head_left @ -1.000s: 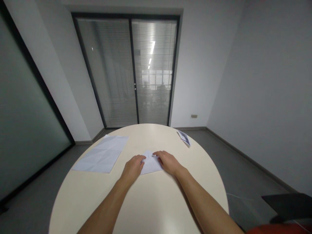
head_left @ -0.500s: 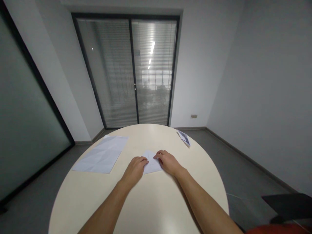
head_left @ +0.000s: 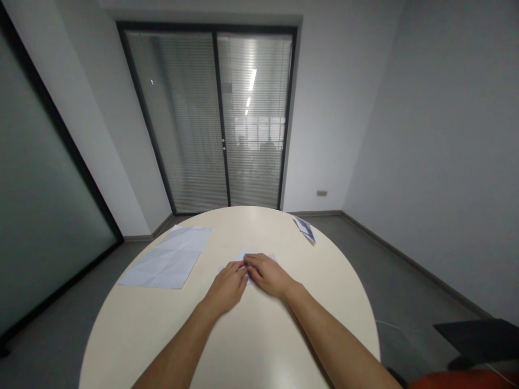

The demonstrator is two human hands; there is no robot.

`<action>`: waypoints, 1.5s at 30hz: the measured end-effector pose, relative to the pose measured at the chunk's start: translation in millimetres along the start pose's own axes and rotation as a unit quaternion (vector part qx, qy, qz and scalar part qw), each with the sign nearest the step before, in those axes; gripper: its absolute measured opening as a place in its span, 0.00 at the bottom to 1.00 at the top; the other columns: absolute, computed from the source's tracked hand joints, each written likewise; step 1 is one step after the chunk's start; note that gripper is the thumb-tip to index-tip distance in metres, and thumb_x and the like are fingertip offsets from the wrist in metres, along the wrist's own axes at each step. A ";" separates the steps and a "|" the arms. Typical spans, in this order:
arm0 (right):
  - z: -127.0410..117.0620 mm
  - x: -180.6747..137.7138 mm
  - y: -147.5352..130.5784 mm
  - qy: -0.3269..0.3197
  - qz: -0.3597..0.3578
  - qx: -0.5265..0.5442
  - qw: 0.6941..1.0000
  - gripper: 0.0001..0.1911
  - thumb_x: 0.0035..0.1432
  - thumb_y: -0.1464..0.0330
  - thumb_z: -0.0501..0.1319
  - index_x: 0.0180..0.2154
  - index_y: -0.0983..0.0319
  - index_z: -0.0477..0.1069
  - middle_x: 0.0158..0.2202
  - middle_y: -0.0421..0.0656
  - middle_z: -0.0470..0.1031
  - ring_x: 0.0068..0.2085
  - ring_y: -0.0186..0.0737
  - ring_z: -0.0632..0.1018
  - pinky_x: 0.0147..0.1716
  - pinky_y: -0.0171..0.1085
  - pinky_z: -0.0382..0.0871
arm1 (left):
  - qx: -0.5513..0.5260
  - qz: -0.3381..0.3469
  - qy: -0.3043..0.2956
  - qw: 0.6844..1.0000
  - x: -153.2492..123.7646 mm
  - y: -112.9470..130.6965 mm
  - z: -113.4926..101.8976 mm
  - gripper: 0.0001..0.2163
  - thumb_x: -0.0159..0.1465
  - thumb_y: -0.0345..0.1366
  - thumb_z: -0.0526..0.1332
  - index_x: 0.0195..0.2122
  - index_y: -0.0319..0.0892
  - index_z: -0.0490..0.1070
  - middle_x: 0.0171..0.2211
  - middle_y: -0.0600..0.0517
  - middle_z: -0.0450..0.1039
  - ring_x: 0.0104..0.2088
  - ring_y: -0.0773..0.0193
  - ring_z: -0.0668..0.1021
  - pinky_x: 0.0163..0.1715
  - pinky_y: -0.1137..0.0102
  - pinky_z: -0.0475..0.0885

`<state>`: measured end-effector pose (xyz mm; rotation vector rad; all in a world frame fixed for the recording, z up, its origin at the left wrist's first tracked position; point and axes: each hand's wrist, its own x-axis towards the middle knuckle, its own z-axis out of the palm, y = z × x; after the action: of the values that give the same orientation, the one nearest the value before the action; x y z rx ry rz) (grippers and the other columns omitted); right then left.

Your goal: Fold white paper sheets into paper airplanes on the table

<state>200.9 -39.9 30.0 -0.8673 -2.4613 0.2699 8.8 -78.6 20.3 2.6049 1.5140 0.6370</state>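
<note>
The left hand [head_left: 226,286] and the right hand [head_left: 267,275] lie palm-down on a small folded paper [head_left: 254,257] in the middle of the round bench [head_left: 243,346] — fingertips meeting, fingers flat and pressing rather than gripping. Left of that paper lies a creased sheet [head_left: 168,258] (unfolded); beyond it to the right, at the bench's edge, a small leaflet [head_left: 305,228].

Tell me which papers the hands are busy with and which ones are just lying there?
In use:
- small folded paper, under the left hand and right hand

Lying about:
- big creased sheet, off to the left
- little printed paper, by the round table far edge
</note>
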 end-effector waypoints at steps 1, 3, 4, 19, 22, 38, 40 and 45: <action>3.2 -0.2 -1.5 -0.024 0.005 0.013 1.000 0.23 0.71 0.66 0.49 0.63 0.64 0.66 0.64 0.53 0.68 0.63 0.47 0.69 0.63 0.46 0.61 | -0.004 0.004 -0.002 1.000 0.2 -1.6 1.5 0.18 0.72 0.34 0.50 0.59 0.42 0.71 0.60 0.45 0.71 0.61 0.57 0.70 0.63 0.60 0.65; 7.6 -1.7 -1.9 -0.073 0.048 0.013 0.996 0.29 0.72 0.61 0.47 0.67 0.69 0.59 0.68 0.58 0.59 0.68 0.52 0.62 0.66 0.52 0.56 | -0.006 0.004 -0.011 1.000 0.3 -4.1 4.3 0.20 0.72 0.34 0.48 0.62 0.41 0.67 0.63 0.45 0.67 0.64 0.58 0.68 0.66 0.60 0.62; 8.6 -2.6 -0.9 -0.092 0.077 0.007 0.993 0.31 0.72 0.59 0.46 0.68 0.71 0.56 0.69 0.59 0.56 0.70 0.55 0.58 0.67 0.54 0.52 | -0.003 -0.002 -0.021 1.000 0.3 -4.6 5.2 0.21 0.72 0.34 0.47 0.64 0.40 0.65 0.65 0.44 0.66 0.65 0.57 0.67 0.67 0.59 0.60; -0.4 -8.3 12.4 -0.085 0.157 -0.060 0.982 0.31 0.70 0.60 0.49 0.68 0.68 0.56 0.71 0.58 0.51 0.72 0.55 0.50 0.69 0.59 0.40 | 0.026 -0.104 -0.113 0.988 -1.3 4.9 1.6 0.30 0.71 0.54 0.46 0.70 0.47 0.55 0.73 0.46 0.46 0.73 0.47 0.49 0.69 0.49 0.47; -3.0 -7.3 12.5 -0.096 0.073 -0.020 0.993 0.27 0.69 0.62 0.51 0.66 0.62 0.61 0.71 0.53 0.54 0.71 0.53 0.54 0.68 0.58 0.48 | 0.025 -0.101 -0.110 0.988 -1.0 3.8 2.1 0.30 0.71 0.54 0.46 0.71 0.48 0.54 0.73 0.47 0.47 0.72 0.48 0.49 0.69 0.50 0.48; -1.4 -5.0 13.3 -0.094 0.072 0.027 0.993 0.28 0.65 0.65 0.55 0.65 0.64 0.62 0.69 0.55 0.58 0.70 0.57 0.59 0.66 0.60 0.53 | 0.069 -0.117 0.006 0.991 4.9 17.9 5.3 0.23 0.71 0.48 0.49 0.59 0.43 0.70 0.65 0.42 0.65 0.66 0.42 0.64 0.61 0.48 0.61; -1.5 -5.0 12.5 -0.093 0.072 0.024 0.993 0.28 0.66 0.65 0.55 0.66 0.65 0.62 0.69 0.55 0.58 0.70 0.58 0.59 0.66 0.60 0.53 | 0.075 -0.103 0.011 0.992 3.5 18.2 3.0 0.21 0.71 0.46 0.50 0.58 0.42 0.70 0.65 0.42 0.66 0.65 0.43 0.64 0.60 0.49 0.63; -3.0 -5.6 11.5 -0.087 0.061 0.021 0.994 0.26 0.66 0.65 0.55 0.64 0.63 0.64 0.68 0.54 0.60 0.69 0.57 0.61 0.66 0.60 0.55 | 0.085 -0.084 -0.012 0.993 0.8 19.5 -4.2 0.18 0.70 0.41 0.51 0.57 0.43 0.71 0.63 0.42 0.67 0.60 0.47 0.69 0.55 0.51 0.66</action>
<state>212.2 -34.4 26.3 -1.0170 -2.5541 0.4563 23.5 -88.6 29.4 2.5521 1.8294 0.4786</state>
